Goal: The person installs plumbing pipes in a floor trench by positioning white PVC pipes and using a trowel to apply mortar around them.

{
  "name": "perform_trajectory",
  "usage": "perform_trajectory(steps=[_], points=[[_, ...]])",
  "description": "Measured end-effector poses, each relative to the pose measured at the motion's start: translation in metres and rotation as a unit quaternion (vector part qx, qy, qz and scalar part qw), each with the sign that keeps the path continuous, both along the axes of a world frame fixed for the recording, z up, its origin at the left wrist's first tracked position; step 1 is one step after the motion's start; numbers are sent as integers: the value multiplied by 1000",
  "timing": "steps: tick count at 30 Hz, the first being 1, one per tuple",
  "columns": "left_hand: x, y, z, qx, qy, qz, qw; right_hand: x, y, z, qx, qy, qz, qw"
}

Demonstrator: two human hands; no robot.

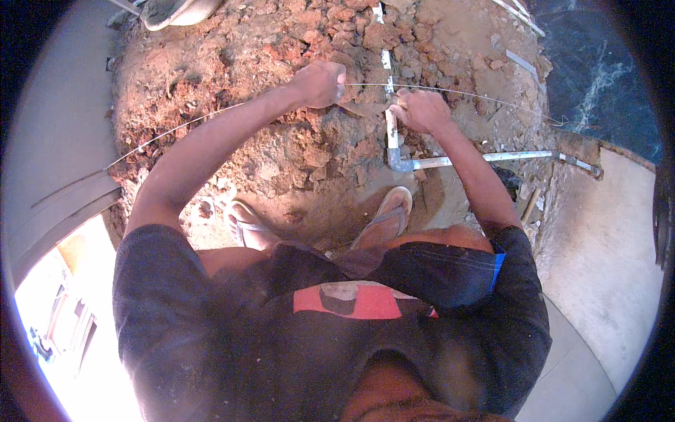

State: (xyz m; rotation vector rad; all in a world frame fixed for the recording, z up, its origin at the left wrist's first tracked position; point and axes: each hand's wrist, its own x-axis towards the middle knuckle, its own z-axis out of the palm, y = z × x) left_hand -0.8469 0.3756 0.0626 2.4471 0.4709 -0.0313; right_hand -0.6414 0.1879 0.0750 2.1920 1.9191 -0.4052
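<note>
A thin pale string [457,91] is stretched across the broken, reddish soil [281,133], passing at my hands. My left hand [321,83] is closed in a fist beside it; what the fingers hold is hidden. Between my hands lies a dull brown, flat shape that I cannot make out. My right hand [422,110] has its fingers pinched together just over the upper end of a white pipe [392,130]. Whatever is in that pinch is too small to name. Below, a grey elbow fitting [399,160] joins this pipe to another white pipe [485,159] running right.
My feet in sandals [389,211] stand at the near edge of the soil. A grey wall [56,105] bounds the left, and a pale slab [598,232] lies at the right. A dark blue surface [598,63] fills the far right. A pale container [179,13] sits far left.
</note>
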Motion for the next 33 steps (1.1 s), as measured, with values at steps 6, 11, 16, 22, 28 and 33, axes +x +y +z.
perform_trajectory(steps=[6,11,16,22,28,33], points=[[1,-3,18,-16,52,30,998,3,13,8,53,-11,-52,997],[2,5,13,20,19,54,998,6,43,5,75,43,-155,984],[3,9,16,-10,-12,49,999,11,24,-21,63,223,-205,951],[4,16,-13,-8,-5,8,1000,-32,-40,-1,-60,253,-125,957],[6,13,-9,2,43,-46,998,-78,-33,-17,-79,211,-13,974],[8,3,-11,-19,82,-69,994,-42,7,-25,-9,54,-12,998]])
